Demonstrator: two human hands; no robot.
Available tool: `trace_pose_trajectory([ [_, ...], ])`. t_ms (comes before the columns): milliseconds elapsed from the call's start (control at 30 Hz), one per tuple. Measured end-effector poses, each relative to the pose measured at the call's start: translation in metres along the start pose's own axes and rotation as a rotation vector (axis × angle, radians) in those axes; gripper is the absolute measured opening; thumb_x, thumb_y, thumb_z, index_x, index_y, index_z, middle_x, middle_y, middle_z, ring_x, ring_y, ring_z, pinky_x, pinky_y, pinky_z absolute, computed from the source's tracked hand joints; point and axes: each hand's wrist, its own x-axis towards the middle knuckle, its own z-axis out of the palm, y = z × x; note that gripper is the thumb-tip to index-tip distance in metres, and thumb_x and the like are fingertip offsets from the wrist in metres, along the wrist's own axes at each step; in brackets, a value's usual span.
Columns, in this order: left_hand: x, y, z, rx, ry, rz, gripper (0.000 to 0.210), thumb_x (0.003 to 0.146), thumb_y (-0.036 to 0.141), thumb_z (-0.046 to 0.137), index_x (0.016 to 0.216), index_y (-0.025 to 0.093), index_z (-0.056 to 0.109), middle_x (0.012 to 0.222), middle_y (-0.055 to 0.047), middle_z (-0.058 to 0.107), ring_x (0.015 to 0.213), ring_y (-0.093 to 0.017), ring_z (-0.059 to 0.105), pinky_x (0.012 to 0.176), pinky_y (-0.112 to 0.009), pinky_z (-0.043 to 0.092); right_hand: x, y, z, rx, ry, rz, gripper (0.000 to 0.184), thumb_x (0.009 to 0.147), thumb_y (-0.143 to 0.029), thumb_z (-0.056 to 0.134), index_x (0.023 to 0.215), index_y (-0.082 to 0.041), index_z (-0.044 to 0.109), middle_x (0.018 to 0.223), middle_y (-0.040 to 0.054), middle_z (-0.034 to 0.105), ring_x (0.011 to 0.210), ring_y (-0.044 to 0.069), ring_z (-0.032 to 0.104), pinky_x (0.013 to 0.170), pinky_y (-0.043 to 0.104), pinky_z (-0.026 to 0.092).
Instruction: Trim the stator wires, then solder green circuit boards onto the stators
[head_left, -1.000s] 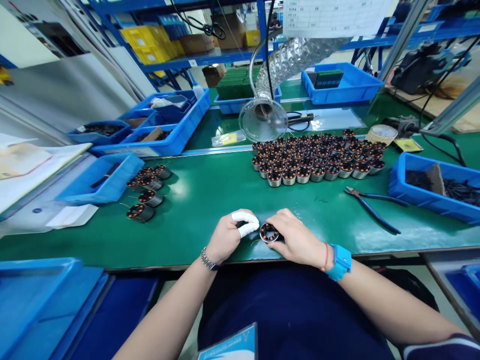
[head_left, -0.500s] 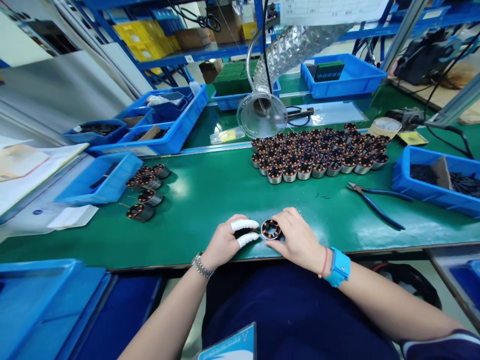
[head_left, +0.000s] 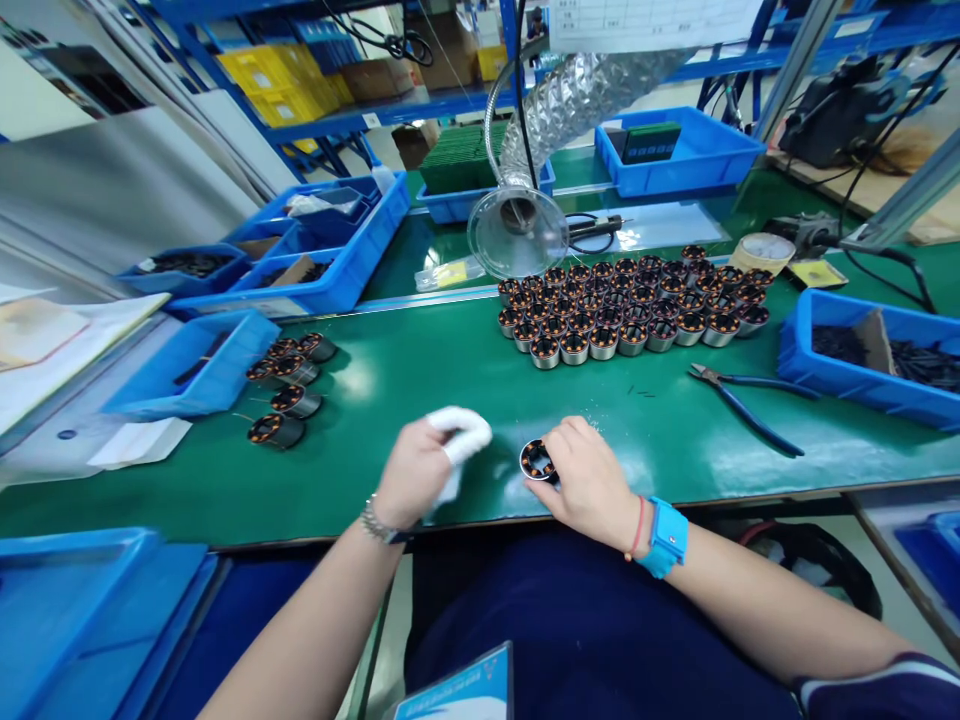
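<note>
My right hand (head_left: 589, 465) grips a motor stator (head_left: 531, 462), a metal ring with copper windings and a dark core, near the bench's front edge. Its fingers wrap the ring's right side, and the open end faces up. To the left, apart from that stator, my left hand (head_left: 424, 460) is slightly blurred by motion. White covers sit on its thumb and forefinger, whose tips meet in a pinch; whether anything is between them I cannot make out. A small group of stators (head_left: 296, 400) stands on the left, some with loose wire ends. Many more stators (head_left: 604, 342) stand in packed rows behind my right hand.
Side cutters (head_left: 742, 405) lie with handles spread on the right, beside a blue bin of black pieces (head_left: 862, 385). A clear extraction hood (head_left: 517, 235) hangs behind the rows. Blue trays (head_left: 345, 290) and a smaller blue bin (head_left: 142, 395) stand left on the green bench.
My left hand has moved left, away from the stator, and its thumb and forefinger have closed together. My right hand keeps its grip on the stator. The view has shifted slightly.
</note>
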Motion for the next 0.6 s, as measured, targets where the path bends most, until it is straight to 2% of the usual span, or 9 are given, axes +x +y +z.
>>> trace_pose_trajectory([
  [67,0.005,0.003,-0.013,-0.085,0.262,-0.002,0.012,0.067,0.029,0.067,0.069,0.017,0.064,0.073,-0.002,0.064,0.071,-0.016,0.059,0.073,-0.029,0.047,0.0,-0.001,0.002,-0.024,0.024,0.021,0.028,0.077,-0.041,0.058,0.083,-0.015,0.05,0.084,0.0099,0.053,0.085,0.024,0.043,0.071,0.036,0.039],
  [100,0.004,0.005,-0.017,-0.103,0.349,-0.007,0.013,0.066,0.029,0.068,0.07,0.017,0.064,0.072,-0.001,0.065,0.071,-0.015,0.059,0.073,-0.028,0.047,-0.001,-0.001,0.003,-0.032,0.037,0.033,0.03,0.076,-0.043,0.058,0.083,-0.015,0.051,0.084,0.0103,0.053,0.086,0.024,0.043,0.071,0.037,0.039],
  [133,0.001,0.006,-0.018,-0.106,0.376,-0.034,0.014,0.066,0.028,0.068,0.072,0.017,0.064,0.071,0.0,0.065,0.07,-0.014,0.059,0.072,-0.027,0.047,-0.001,-0.001,0.004,-0.036,0.047,0.043,0.033,0.076,-0.045,0.058,0.082,-0.014,0.051,0.083,0.0107,0.053,0.087,0.025,0.043,0.072,0.038,0.039],
  [200,-0.014,0.007,-0.012,-0.099,0.269,-0.178,0.019,0.065,0.028,0.07,0.078,0.017,0.063,0.069,0.0,0.065,0.065,-0.013,0.059,0.067,-0.024,0.047,-0.002,0.0,0.003,-0.027,0.053,0.063,0.039,0.073,-0.05,0.06,0.084,-0.013,0.052,0.083,0.0116,0.054,0.089,0.027,0.043,0.073,0.039,0.04],
  [267,-0.037,0.007,0.004,-0.144,0.033,-0.412,0.027,0.065,0.028,0.07,0.087,0.016,0.061,0.065,-0.001,0.065,0.057,-0.012,0.058,0.058,-0.024,0.046,-0.003,0.003,0.001,0.014,0.044,0.069,0.047,0.071,-0.051,0.062,0.093,-0.011,0.052,0.09,0.0132,0.055,0.091,0.027,0.043,0.075,0.041,0.04],
  [333,-0.059,0.006,0.024,-0.263,-0.191,-0.593,0.025,0.066,0.028,0.069,0.084,0.013,0.06,0.066,-0.003,0.066,0.053,-0.012,0.058,0.054,-0.024,0.047,-0.003,0.007,-0.004,0.084,0.021,0.037,0.054,0.07,-0.045,0.065,0.108,-0.009,0.048,0.102,0.0146,0.055,0.097,0.028,0.042,0.08,0.043,0.04],
  [367,-0.068,0.005,0.033,-0.325,-0.233,-0.641,0.025,0.068,0.029,0.068,0.085,0.013,0.059,0.069,-0.005,0.067,0.055,-0.012,0.059,0.054,-0.024,0.047,-0.004,0.009,-0.006,0.125,0.007,0.012,0.056,0.071,-0.04,0.066,0.114,-0.01,0.046,0.108,0.0143,0.055,0.1,0.027,0.042,0.083,0.043,0.04],
  [467,-0.077,0.005,0.051,-0.472,-0.209,-0.675,0.027,0.071,0.028,0.067,0.092,0.013,0.058,0.081,-0.006,0.067,0.062,-0.012,0.062,0.06,-0.024,0.05,-0.003,0.014,-0.01,0.246,-0.039,-0.042,0.046,0.073,-0.029,0.064,0.113,-0.014,0.047,0.108,0.0103,0.057,0.1,0.024,0.043,0.085,0.04,0.04],
  [600,-0.069,0.005,0.052,-0.606,0.015,-0.556,0.025,0.072,0.024,0.068,0.092,0.016,0.056,0.089,-0.005,0.067,0.071,-0.012,0.063,0.068,-0.024,0.051,-0.001,0.013,-0.008,0.293,-0.046,0.006,0.03,0.075,-0.03,0.063,0.101,-0.017,0.053,0.093,0.0077,0.059,0.092,0.022,0.046,0.078,0.038,0.042],
])
